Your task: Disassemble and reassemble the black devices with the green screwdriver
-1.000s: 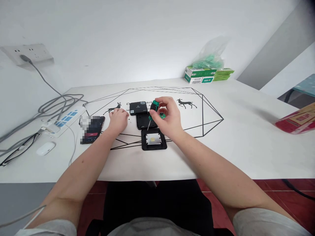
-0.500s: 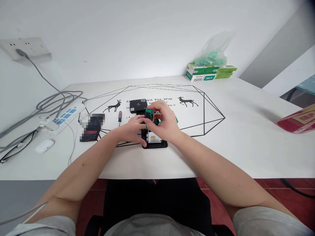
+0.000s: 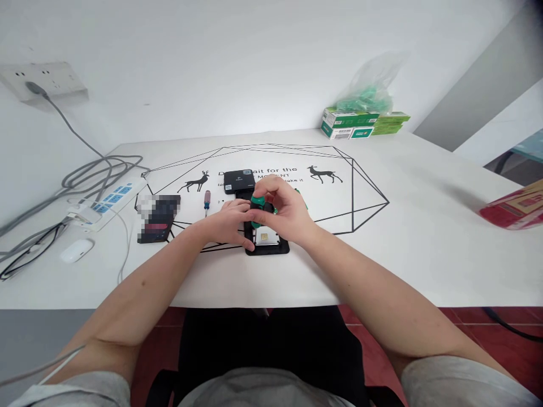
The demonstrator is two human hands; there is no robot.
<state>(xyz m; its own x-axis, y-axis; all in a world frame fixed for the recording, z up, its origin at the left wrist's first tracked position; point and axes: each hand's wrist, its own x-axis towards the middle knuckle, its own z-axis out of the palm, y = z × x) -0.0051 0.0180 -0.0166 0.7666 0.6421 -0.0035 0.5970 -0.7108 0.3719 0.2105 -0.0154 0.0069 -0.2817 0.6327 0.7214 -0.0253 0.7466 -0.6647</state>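
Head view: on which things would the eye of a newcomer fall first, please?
Probably first on the right hand, at the middle of the white table, gripping a green-and-black screwdriver over a black casing, with the left hand at its left side. Next, perhaps, the red package at the view's right edge and the green-and-white boxes at the back right.

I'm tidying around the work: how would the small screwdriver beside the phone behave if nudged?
The small screwdriver might roll, since its handle looks rounded. It should stay stiff, given its straight, thin shaft. Being slim, it is probably light to lift.
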